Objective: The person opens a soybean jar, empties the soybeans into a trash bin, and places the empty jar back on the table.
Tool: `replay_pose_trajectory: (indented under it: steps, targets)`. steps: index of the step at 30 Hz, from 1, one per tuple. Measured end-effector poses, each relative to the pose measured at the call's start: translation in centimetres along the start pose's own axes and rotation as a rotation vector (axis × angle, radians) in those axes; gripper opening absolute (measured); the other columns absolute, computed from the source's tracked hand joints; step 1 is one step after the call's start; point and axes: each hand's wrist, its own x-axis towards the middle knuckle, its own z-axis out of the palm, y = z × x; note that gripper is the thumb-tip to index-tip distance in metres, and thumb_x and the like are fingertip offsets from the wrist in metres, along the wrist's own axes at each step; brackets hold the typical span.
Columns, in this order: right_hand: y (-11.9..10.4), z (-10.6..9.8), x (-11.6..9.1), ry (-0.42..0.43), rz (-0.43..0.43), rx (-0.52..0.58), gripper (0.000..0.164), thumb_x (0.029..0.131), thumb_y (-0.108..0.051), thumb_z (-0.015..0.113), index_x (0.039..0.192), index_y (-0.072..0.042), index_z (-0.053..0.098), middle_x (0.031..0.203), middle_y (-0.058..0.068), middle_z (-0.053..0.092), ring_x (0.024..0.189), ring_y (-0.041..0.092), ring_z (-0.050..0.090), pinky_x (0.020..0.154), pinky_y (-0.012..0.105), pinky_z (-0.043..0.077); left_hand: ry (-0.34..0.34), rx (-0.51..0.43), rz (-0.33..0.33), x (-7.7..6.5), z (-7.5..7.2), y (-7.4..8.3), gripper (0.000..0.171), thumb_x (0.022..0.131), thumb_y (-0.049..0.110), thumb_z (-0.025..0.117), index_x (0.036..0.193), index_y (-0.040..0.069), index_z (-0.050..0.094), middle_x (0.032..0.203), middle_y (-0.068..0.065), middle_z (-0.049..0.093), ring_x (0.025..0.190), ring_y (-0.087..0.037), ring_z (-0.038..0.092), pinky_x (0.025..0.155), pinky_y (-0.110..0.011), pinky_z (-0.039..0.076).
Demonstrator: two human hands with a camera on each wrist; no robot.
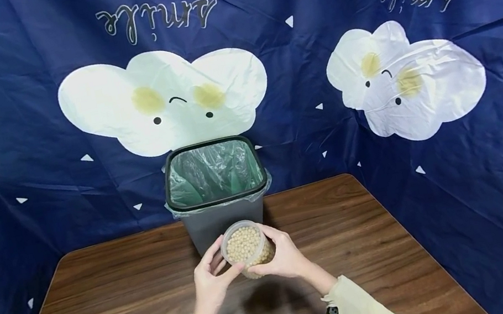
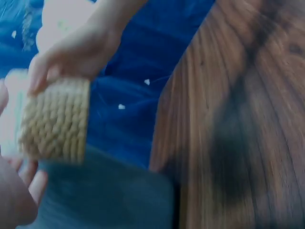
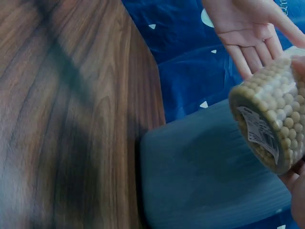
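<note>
A clear plastic jar of pale round beans (image 1: 244, 243) is held up in front of a grey trash bin (image 1: 227, 220), tilted so its top faces the head camera. My left hand (image 1: 210, 282) holds the jar's left side, thumb at the near rim and fingers behind. On the other side, my right hand (image 1: 286, 254) grips it with thumb in front and fingers around the far side. A white printed label (image 3: 259, 131) shows on the jar's base in the right wrist view. Whether a clear lid covers the jar cannot be told.
The bin has a black rim (image 1: 219, 203) and a translucent green liner (image 1: 214, 172). It stands at the back edge of a brown wooden table (image 1: 359, 250). Dark blue cloth (image 1: 295, 87) with white clouds hangs around the table.
</note>
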Motion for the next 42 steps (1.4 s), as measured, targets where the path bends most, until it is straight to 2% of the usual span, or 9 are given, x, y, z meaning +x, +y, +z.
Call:
replay_pose_trajectory:
  steps: [2,5,14,17,24,27,32,39,42]
  targets:
    - [0.1,0.0,0.0,-0.002,0.041,0.039,0.076,0.061,-0.005,0.081,0.127,0.008,0.045,0.119,0.019,0.057,0.107,0.026,0.055,0.092,0.029,0.044,-0.005,0.033,-0.011,-0.1,0.1,0.4,0.063,0.068,-0.008,0.074,0.125,-0.006,0.049,0.125,-0.021,0.052,0.102,0.000,0.055,0.083,-0.017,0.046]
    - [0.1,-0.4,-0.2,-0.042,0.090,0.109,0.072,0.063,0.000,0.078,0.127,0.008,0.045,0.118,0.020,0.057,0.106,0.019,0.055,0.091,0.026,0.043,-0.088,0.047,0.001,0.3,-0.7,0.8,0.057,0.070,-0.007,0.072,0.123,-0.007,0.051,0.122,-0.021,0.054,0.101,-0.002,0.056,0.081,-0.021,0.048]
    - [-1.3,-0.8,-0.5,-0.258,0.022,0.173,0.072,0.063,0.001,0.078,0.126,0.010,0.045,0.116,0.022,0.057,0.105,0.011,0.053,0.090,0.028,0.045,-0.538,-0.080,0.184,1.8,-4.7,1.1,0.064,0.068,-0.008,0.073,0.122,-0.019,0.042,0.121,0.002,0.057,0.105,-0.009,0.058,0.083,-0.022,0.048]
    - [-1.5,-0.4,-0.7,-0.224,-0.003,0.142,0.074,0.061,0.000,0.080,0.125,0.010,0.046,0.116,0.021,0.058,0.104,0.013,0.054,0.090,0.028,0.045,-0.523,-0.100,0.196,1.6,-4.6,1.0,0.064,0.066,-0.009,0.074,0.121,-0.018,0.043,0.119,-0.001,0.059,0.104,-0.009,0.058,0.082,-0.022,0.048]
    - [0.3,1.0,-1.1,-0.024,-0.048,0.010,0.081,0.056,-0.008,0.084,0.127,0.004,0.047,0.117,0.016,0.058,0.106,0.020,0.056,0.089,0.029,0.045,-0.206,0.078,0.122,0.1,-2.7,1.2,0.061,0.061,-0.009,0.077,0.117,-0.008,0.054,0.113,-0.019,0.060,0.099,-0.005,0.059,0.082,-0.016,0.046]
    - [1.4,1.4,-1.2,0.022,-0.009,-0.004,0.081,0.058,-0.015,0.085,0.129,-0.003,0.047,0.119,0.010,0.058,0.107,0.017,0.055,0.090,0.029,0.045,-0.147,0.148,0.075,0.0,-2.2,1.7,0.061,0.063,-0.003,0.079,0.118,-0.004,0.054,0.116,-0.020,0.058,0.100,-0.003,0.058,0.083,-0.016,0.045]
    - [2.0,0.6,-1.1,-0.028,0.071,0.132,0.073,0.063,-0.011,0.081,0.127,-0.003,0.049,0.115,0.010,0.060,0.102,0.013,0.056,0.087,0.028,0.045,-0.271,0.118,0.039,0.8,-2.9,2.2,0.057,0.070,-0.002,0.074,0.121,-0.007,0.049,0.119,-0.018,0.056,0.101,-0.002,0.056,0.082,-0.021,0.048]
    - [2.1,-0.4,-1.1,-0.229,0.021,0.189,0.070,0.063,-0.006,0.080,0.126,0.000,0.049,0.112,0.012,0.061,0.101,0.011,0.056,0.087,0.029,0.046,-0.581,-0.135,0.058,2.0,-4.2,1.3,0.065,0.074,-0.001,0.071,0.125,-0.019,0.036,0.120,0.002,0.056,0.104,-0.008,0.057,0.083,-0.026,0.049]
    - [2.0,-0.4,-1.1,-0.222,-0.002,0.171,0.071,0.063,-0.008,0.080,0.127,-0.002,0.049,0.113,0.010,0.060,0.102,0.011,0.055,0.088,0.029,0.046,-0.579,-0.152,0.057,2.0,-4.1,0.9,0.064,0.073,-0.001,0.073,0.124,-0.016,0.039,0.118,0.002,0.058,0.104,-0.009,0.057,0.082,-0.027,0.049]
